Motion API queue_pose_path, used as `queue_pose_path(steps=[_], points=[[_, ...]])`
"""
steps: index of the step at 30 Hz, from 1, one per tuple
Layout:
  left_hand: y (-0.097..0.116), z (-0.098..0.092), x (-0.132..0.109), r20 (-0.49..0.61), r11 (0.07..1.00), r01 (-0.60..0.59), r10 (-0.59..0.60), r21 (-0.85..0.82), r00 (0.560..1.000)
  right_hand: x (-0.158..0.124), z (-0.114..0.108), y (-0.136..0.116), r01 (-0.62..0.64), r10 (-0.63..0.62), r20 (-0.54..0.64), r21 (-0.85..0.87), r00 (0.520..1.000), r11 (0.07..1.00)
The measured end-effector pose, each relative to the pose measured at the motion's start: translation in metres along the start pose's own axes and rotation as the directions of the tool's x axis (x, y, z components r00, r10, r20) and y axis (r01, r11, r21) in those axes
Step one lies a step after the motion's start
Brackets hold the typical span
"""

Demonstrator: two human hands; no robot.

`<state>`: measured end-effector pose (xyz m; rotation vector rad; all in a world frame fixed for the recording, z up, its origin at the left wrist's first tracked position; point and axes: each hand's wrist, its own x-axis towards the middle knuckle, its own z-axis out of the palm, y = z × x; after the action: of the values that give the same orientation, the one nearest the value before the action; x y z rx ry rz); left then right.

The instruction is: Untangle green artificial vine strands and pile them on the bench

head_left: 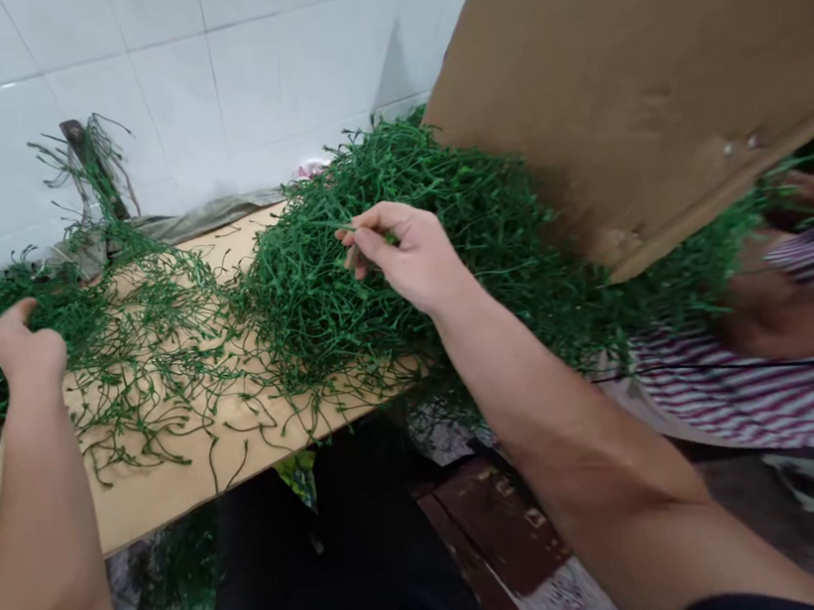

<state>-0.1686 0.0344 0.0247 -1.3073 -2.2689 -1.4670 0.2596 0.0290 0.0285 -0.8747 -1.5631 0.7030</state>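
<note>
Right hand (411, 252) — over heaped green stems (317, 302)

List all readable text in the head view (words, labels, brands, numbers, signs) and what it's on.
No readable text.
Green stems: no lettering visible.
Brown panel: no print visible on the side shown.
Tiled wall: no signs or labels visible.
Yellow-green patterned item below the table edge: too small and blurred to tell if it carries text.
Red-and-white item by the wall: same, can't tell.
</note>
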Motion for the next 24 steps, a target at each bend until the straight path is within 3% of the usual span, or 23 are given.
queue_pose_path(steps=[2,3,4,6,7,10,12,15,18,21,24], points=[[0.032,-0.007,-0.018,-0.083,0.978,-0.140,0.128,-0.157,0.988,-0.002,0.012,-0.002,0.030,-0.031,0.029,0.015,0.999,0.999],[0.050,-0.009,-0.032,-0.052,0.934,-0.168,0.160,-0.314,0.986,-0.003,0.018,-0.002,0.042,-0.043,0.042,0.030,0.998,0.999],[0.067,-0.008,-0.049,0.068,0.879,-0.178,0.231,-0.443,0.971,-0.004,0.023,-0.003,0.052,-0.055,0.055,0.048,0.997,0.997],[0.097,0.001,-0.084,0.374,0.826,-0.113,0.367,-0.552,0.852,-0.008,0.030,-0.004,0.067,-0.074,0.087,0.078,0.993,0.995],[0.109,0.008,-0.099,0.491,0.838,-0.060,0.373,-0.542,0.787,-0.011,0.032,-0.004,0.069,-0.078,0.107,0.084,0.991,0.994],[0.126,0.032,-0.129,0.621,0.802,0.065,0.405,-0.593,0.671,-0.018,0.029,-0.002,0.050,-0.054,0.164,0.031,0.985,0.998],[0.128,0.043,-0.136,0.640,0.770,0.112,0.430,-0.628,0.637,-0.021,0.020,0.001,0.031,-0.013,0.193,-0.090,0.981,0.995],[0.129,0.048,-0.139,0.591,0.746,0.089,0.443,-0.660,0.674,-0.022,0.003,-0.001,0.035,0.021,0.180,-0.305,0.983,0.952],[0.134,0.045,-0.144,0.551,0.759,0.027,0.447,-0.650,0.704,-0.018,-0.002,-0.013,0.126,-0.059,0.170,-0.412,0.984,0.902],[0.143,0.042,-0.152,0.550,0.765,0.010,0.454,-0.644,0.701,-0.012,0.016,-0.025,0.249,-0.107,0.318,-0.449,0.942,0.858],[0.147,0.040,-0.158,0.543,0.755,0.010,0.462,-0.656,0.701,-0.004,0.041,-0.027,0.289,-0.001,0.481,-0.523,0.876,0.802]])
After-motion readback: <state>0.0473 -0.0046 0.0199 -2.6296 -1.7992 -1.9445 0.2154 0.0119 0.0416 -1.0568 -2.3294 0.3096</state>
